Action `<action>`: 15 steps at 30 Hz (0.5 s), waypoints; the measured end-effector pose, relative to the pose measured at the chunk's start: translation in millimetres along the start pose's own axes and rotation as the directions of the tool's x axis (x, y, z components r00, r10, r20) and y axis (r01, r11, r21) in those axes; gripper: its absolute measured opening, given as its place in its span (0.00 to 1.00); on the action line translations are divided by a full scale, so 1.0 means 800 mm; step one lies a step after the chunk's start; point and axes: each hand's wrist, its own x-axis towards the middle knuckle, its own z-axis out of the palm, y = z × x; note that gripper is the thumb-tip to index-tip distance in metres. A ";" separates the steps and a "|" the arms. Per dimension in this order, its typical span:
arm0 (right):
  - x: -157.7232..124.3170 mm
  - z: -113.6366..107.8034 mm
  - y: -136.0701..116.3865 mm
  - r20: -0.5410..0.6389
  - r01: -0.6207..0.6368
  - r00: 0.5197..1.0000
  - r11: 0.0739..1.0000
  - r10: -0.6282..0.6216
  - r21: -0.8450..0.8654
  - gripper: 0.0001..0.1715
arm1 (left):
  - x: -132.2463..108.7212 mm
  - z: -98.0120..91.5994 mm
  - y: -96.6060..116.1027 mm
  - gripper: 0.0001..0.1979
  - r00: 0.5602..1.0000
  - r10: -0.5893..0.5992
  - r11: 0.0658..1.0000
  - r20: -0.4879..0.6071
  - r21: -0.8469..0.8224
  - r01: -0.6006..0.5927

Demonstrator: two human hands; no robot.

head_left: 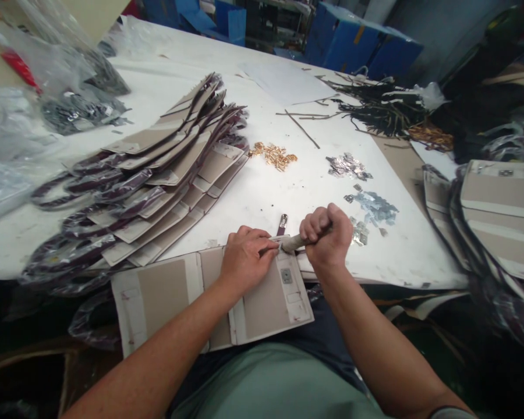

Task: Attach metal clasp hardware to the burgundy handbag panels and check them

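A beige bag panel (262, 308) lies at the table's front edge, partly over my lap, with a small metal plate (286, 276) on its right section. My left hand (247, 256) rests on the panel's upper edge, its fingers and thumb pinched together on something small that I cannot make out. In my right hand (327, 233) is a greyish rod-like tool (294, 242), held in a fist. The tool's tip meets the panel's upper edge beside my left fingertips. Just above that spot a dark strap with a metal end (283, 222) sticks out.
Stacked bag panels (157, 180) with plastic-wrapped handles cover the left. Beyond my hands lie gold pieces (274, 156), silver pieces (348, 166) and grey metal plates (375, 208). More panels (502, 209) stand at right, dark straps (375, 105) behind. Blue boxes (344, 38) are at the back.
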 end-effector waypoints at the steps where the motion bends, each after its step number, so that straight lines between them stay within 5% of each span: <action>1: -0.003 0.004 0.001 0.045 0.028 0.999 0.999 -0.026 -0.044 0.26 | 0.000 0.000 0.000 0.05 1.000 0.004 1.000 0.000 0.001 -0.004; 8: -0.017 0.022 -0.005 0.426 0.197 0.905 0.887 0.000 -0.418 0.30 | 0.007 -0.015 0.003 0.12 0.995 -0.070 0.996 0.067 0.051 0.067; 15: -0.015 0.015 -0.004 0.437 0.176 0.900 0.930 -0.018 -0.324 0.29 | 0.047 -0.044 0.008 0.17 0.893 -0.274 0.959 0.358 0.169 0.226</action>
